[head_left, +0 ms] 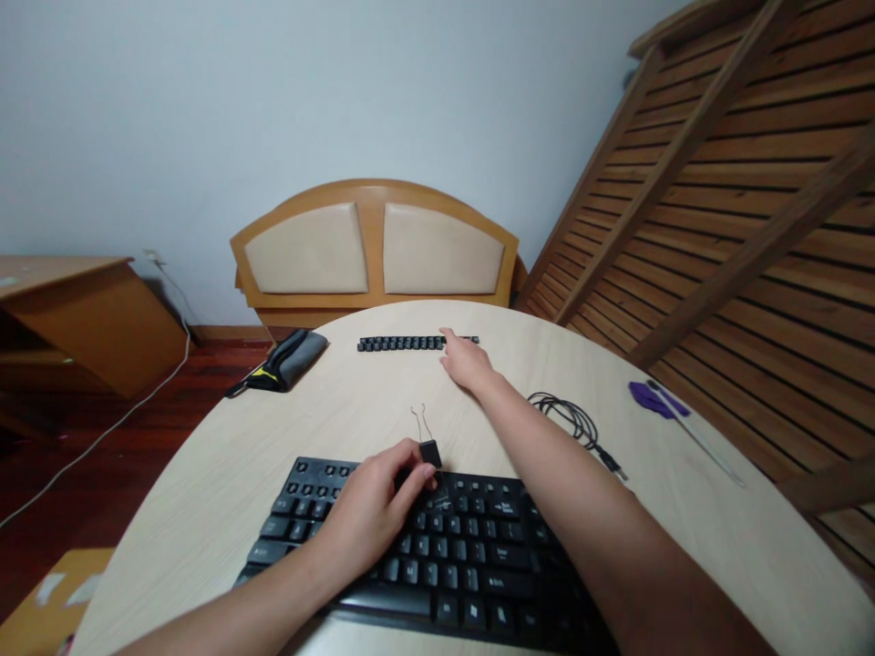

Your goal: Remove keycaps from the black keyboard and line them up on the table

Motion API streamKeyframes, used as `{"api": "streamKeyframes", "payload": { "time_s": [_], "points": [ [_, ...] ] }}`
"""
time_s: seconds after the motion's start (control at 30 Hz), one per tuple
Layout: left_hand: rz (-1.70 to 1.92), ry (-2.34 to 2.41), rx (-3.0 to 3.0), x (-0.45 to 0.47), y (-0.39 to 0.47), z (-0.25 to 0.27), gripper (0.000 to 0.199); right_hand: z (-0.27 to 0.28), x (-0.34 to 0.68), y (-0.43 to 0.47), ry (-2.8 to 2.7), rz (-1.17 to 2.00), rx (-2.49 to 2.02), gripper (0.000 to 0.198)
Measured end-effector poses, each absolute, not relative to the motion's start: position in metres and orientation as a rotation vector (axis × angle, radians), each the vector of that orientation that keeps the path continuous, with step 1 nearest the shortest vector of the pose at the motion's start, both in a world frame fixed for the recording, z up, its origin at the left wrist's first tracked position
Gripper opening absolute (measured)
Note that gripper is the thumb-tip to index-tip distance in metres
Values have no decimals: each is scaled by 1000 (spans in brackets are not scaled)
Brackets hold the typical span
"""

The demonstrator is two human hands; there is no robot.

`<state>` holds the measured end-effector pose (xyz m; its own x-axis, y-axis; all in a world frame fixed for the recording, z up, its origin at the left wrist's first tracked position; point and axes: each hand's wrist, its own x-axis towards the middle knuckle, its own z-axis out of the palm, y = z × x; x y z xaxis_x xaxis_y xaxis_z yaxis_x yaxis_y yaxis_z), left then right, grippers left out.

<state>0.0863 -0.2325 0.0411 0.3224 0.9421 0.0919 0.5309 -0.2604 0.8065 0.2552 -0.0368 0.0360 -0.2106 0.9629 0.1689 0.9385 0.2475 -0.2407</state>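
My left hand (383, 497) rests over the keyboard, closed on a keycap puller (430, 453) with a black handle and two thin wire prongs pointing away from me. Below it lies the black keyboard (396, 599); bare key sockets show along its top rows, while caps cover the lower ones. Across the table my right hand (468, 363) reaches to two lines of loose black keycaps (400, 343). Its thumb and index finger are on either side of a keycap near the right part of the lines, and the hand hides some caps.
A coiled black cable (571, 415) lies right of my right forearm. Farther right are a purple cloth (649, 399) and a thin white stick-like tool (704, 446). A dark grey folded pouch (293, 360) sits at the left edge of the round table (184, 519).
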Motion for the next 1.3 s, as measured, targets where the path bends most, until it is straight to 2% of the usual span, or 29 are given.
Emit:
{"api": "streamKeyframes", "payload": {
  "time_s": [0.07,0.13,0.33,0.43,0.53,0.87,1.3],
  "points": [
    [776,1299,1921,86,-233,41,24,46,260,-48,-2297,168,-1755,68],
    [782,1290,1928,86,-233,40,24,55,267,-68,-2341,205,-1726,66],
    [785,1287,1950,85,-233,40,24,68,295,-162,-2447,383,-1580,27],
    [786,1286,1964,86,-233,40,24,68,311,-206,-2479,618,-1365,29],
    [787,1285,1969,87,-233,41,24,62,320,-235,-2482,725,-1276,34],
    [860,1341,1996,99,-241,48,21,41,317,-245,-2398,581,-1227,38],
    [866,1246,1874,106,-241,42,23,40,317,-247,-2381,554,-1169,32]
  ]
}}
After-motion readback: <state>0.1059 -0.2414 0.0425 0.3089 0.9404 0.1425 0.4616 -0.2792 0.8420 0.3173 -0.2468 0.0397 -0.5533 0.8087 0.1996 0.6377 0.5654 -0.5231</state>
